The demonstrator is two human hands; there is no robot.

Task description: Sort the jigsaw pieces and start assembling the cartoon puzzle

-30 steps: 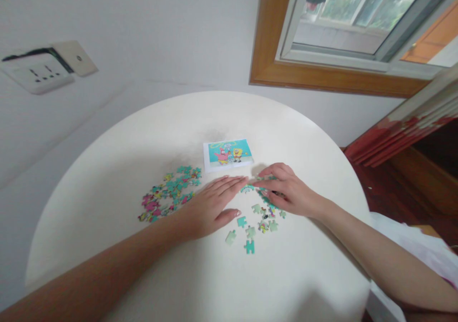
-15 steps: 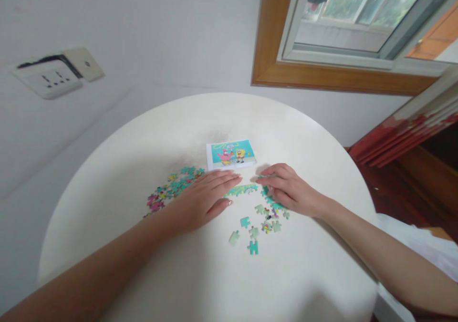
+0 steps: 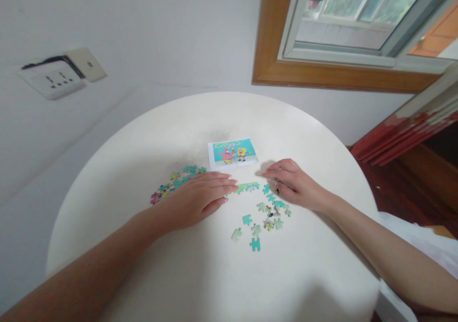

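My left hand lies flat and open, palm down, its fingertips on the left end of a joined strip of puzzle pieces. Part of that strip is hidden under the fingers. To the strip's right, my right hand is curled with the fingertips closed around a small puzzle piece, mostly covered by them. Loose teal, pale green and multicoloured pieces are scattered below the right hand. A heap of mixed pieces sits beyond my left hand, partly covered by it.
Behind the strip lies a picture card or box with cartoon figures on teal. Everything rests on a round white table. A wall with a socket, a wood-framed window and a red-and-white curtain surround it.
My left hand has drawn slightly back to the left, baring a little of the strip. My right hand has moved slightly up and away from the teal pieces beneath it.
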